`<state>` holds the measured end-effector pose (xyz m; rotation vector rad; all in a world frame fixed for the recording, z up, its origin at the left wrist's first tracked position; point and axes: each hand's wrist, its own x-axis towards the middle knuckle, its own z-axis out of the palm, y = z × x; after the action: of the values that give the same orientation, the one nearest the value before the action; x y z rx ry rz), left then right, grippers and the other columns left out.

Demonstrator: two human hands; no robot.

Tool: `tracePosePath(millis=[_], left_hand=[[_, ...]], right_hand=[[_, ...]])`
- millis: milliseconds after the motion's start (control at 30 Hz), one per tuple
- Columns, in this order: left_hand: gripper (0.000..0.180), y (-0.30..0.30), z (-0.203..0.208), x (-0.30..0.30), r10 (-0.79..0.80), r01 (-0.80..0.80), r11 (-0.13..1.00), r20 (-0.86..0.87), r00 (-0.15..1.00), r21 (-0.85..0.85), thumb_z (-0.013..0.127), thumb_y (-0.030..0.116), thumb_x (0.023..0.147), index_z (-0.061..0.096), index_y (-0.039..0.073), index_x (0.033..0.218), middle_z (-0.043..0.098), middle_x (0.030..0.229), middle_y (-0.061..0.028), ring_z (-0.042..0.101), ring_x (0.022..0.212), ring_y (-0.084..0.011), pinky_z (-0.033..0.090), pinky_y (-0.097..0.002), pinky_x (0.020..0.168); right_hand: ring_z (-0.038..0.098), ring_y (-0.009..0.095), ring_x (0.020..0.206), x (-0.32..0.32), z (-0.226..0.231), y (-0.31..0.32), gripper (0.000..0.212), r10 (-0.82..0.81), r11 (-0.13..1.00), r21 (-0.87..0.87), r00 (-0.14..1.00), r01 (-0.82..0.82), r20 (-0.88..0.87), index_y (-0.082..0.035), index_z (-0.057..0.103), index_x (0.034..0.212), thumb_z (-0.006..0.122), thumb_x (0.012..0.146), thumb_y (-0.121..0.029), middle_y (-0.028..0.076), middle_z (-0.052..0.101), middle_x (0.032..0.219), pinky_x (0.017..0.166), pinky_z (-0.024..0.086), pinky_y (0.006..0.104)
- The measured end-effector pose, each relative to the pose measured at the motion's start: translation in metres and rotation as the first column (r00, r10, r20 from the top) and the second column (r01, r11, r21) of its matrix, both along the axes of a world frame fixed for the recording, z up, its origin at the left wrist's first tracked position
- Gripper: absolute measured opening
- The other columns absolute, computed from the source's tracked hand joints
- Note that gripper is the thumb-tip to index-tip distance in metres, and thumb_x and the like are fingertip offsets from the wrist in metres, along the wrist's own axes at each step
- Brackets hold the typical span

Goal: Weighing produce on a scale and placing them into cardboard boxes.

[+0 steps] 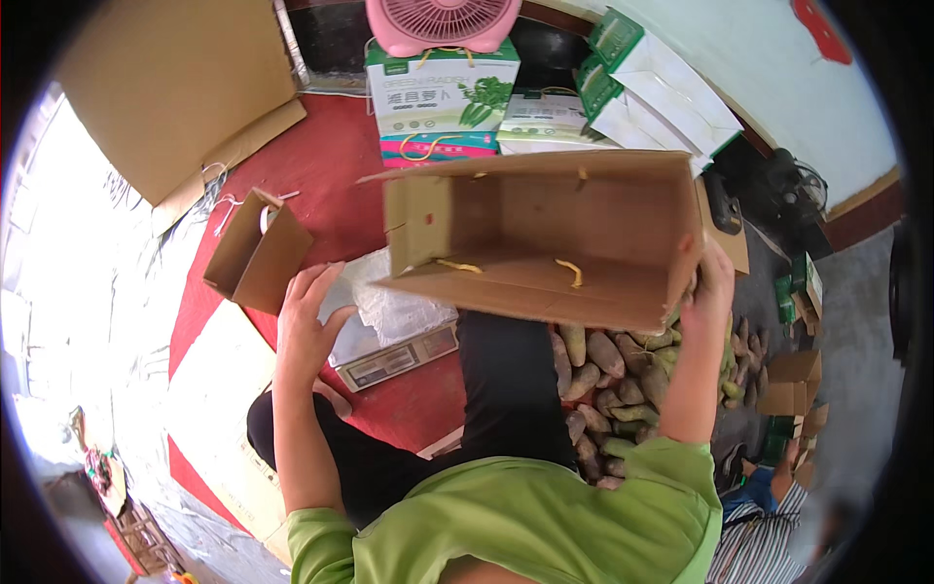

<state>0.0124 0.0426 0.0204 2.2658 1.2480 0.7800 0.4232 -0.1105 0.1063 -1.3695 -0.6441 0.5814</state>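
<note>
My right hand (708, 282) grips the right end of an open brown cardboard box (545, 238) with yellow cord handles, held up and tilted on its side above a pile of brown and green tubers (613, 375). Held open with fingers spread, my left hand (306, 326) hovers over a small scale (394, 355) covered in clear plastic, just left of the box. It holds nothing. Further left a smaller open brown box (258, 253) sits on the red floor.
White and green printed cartons (443, 97) are stacked at the back under a pink fan (443, 21). More folded white and green cartons (662, 83) lean at the right. Flat cardboard sheets (175, 88) lie at the left. Another person in a striped shirt (764, 530) is at lower right.
</note>
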Motion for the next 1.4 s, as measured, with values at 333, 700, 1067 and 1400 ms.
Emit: tracePosePath(millis=[333, 700, 1067, 1400], left_hand=[[0.072, -0.011, 0.017, -0.032, -0.158, 0.158, 0.986, -0.008, 0.987, 0.056, 0.083, 0.037, 0.050, 0.065, 0.003, 0.111, 0.061, 0.108, -0.0134, 0.056, 0.102, -0.0339, 0.044, -0.0414, 0.089], [0.022, -0.030, 0.016, -0.039, 0.078, -0.073, 0.997, -0.285, 0.955, 0.030, 0.061, 0.008, 0.074, 0.072, 0.009, 0.093, 0.066, 0.084, -0.0079, 0.062, 0.082, -0.0296, 0.049, -0.0390, 0.078], [0.013, -0.024, -0.009, -0.009, -0.033, 0.026, 0.999, -0.451, 0.892, -0.021, 0.059, 0.014, 0.081, 0.070, 0.008, 0.086, 0.064, 0.079, -0.0092, 0.062, 0.076, -0.0313, 0.049, -0.0402, 0.070], [0.019, -0.033, -0.009, 0.007, 0.122, -0.136, 0.991, -0.568, 0.814, 0.018, 0.055, 0.005, 0.083, 0.068, 0.009, 0.096, 0.065, 0.088, -0.0114, 0.062, 0.082, -0.0332, 0.049, -0.0399, 0.071]], right_hand=[[0.030, 0.003, 0.040, -0.075, -0.020, 0.140, 0.024, 0.494, 0.854, -0.074, 0.847, -0.515, -0.198, -0.008, 0.059, 0.079, 0.056, 0.094, -0.027, -0.009, 0.038, 0.051, 0.037, 0.023, 0.0189], [0.033, 0.007, 0.040, -0.090, -0.126, 0.187, 0.025, 0.587, 0.640, -0.165, 0.616, -0.750, -0.525, -0.011, 0.054, 0.077, 0.052, 0.096, -0.027, -0.006, 0.038, 0.050, 0.040, 0.027, 0.0233], [0.056, 0.010, 0.068, -0.059, -0.186, 0.167, 0.021, 0.624, 0.497, -0.592, 0.735, -0.635, -0.265, -0.004, 0.062, 0.103, 0.057, 0.093, -0.022, 0.001, 0.061, 0.078, 0.061, 0.046, 0.0261], [0.059, 0.011, 0.068, 0.032, -0.229, 0.011, 0.022, 0.276, 0.724, -0.633, 0.956, -0.274, -0.098, -0.002, 0.064, 0.100, 0.062, 0.087, -0.020, 0.003, 0.064, 0.081, 0.060, 0.048, 0.0263]])
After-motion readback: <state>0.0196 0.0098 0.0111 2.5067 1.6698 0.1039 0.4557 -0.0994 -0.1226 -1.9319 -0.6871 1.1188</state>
